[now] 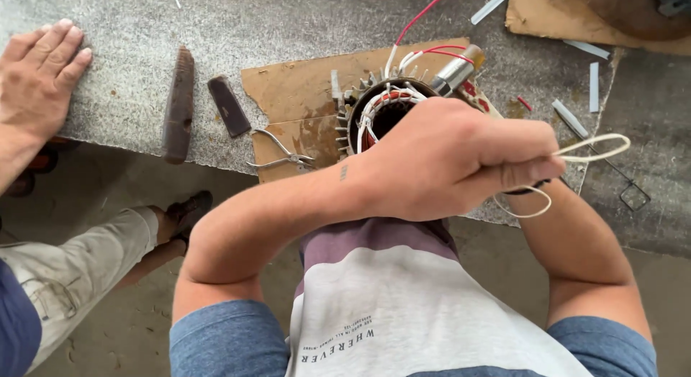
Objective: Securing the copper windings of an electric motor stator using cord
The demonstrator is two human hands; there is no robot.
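From my remote feed, a grey speckled stone slab workbench (237, 24) under flat daylight, stained cardboard sheets (302, 89) spread across it, a dusty concrete floor (122, 326) below, another cardboard piece (561, 21) at the far corner, no walls or windows visible to me

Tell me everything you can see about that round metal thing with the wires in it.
The motor stator is a round, finned metal shell, greyish and worn, standing with its open end up on stained cardboard on the bench. Inside, reddish copper windings ring a dark hollow, bound with white cord. Red and white leads rise from its far rim. The left hand, crossed over in front, hides its near right side and grips a white loop of cord. Pliers lie just beside it.
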